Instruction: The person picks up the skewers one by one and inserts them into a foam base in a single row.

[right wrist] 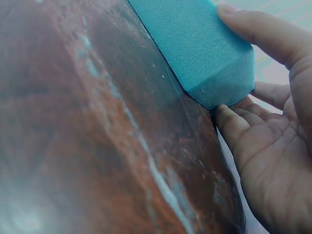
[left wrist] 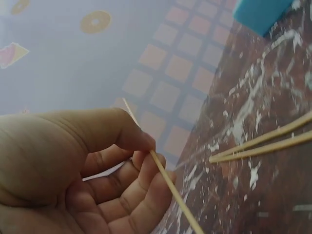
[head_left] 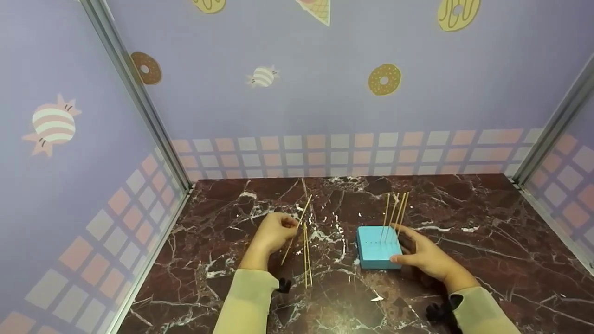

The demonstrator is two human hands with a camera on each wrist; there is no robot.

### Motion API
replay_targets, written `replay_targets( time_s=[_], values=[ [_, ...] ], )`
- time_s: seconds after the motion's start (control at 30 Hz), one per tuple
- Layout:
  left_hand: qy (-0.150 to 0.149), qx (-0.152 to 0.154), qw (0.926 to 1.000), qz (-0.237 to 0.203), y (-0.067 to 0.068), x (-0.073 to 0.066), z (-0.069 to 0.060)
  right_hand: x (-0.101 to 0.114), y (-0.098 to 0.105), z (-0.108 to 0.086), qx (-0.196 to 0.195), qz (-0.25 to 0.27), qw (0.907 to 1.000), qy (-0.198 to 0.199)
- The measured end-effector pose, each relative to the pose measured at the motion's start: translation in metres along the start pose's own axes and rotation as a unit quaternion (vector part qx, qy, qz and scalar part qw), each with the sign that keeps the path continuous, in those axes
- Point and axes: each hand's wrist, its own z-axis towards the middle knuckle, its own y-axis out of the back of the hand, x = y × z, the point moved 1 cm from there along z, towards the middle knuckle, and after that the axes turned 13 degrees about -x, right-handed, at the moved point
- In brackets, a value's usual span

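Head view: slim wooden stick [head_left: 291,242], squarish foam block [head_left: 377,254].

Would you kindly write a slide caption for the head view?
Left hand pinches a thin stick while the right hand grips a blue block with other sticks standing in it.

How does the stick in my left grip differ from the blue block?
The stick is thin and tan; the block is chunky and blue. The stick tilts, pinched in the left grip; the block sits flat on the table, held by the right grip. Both are held.
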Motion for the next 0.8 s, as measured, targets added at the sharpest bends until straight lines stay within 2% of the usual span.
replay_targets(
  time_s=[0.17,0.27,0.5,0.8],
  values=[
    [-0.058,0.010,0.9982,-0.001,-0.003,-0.014,-0.004,0.000,0.001,0.000,-0.001,0.000,1.0000,0.008],
    [-0.083,0.013,0.9964,-0.008,-0.005,-0.024,-0.007,0.000,0.003,0.001,-0.002,-0.004,1.0000,0.006],
    [-0.091,0.014,0.9944,-0.052,-0.009,-0.037,-0.013,-0.001,0.003,0.001,-0.001,-0.013,0.9999,-0.003],
    [-0.124,-0.042,0.9873,-0.090,-0.018,-0.046,-0.016,-0.003,0.003,-0.001,-0.004,-0.029,0.9994,-0.019]
  ],
)
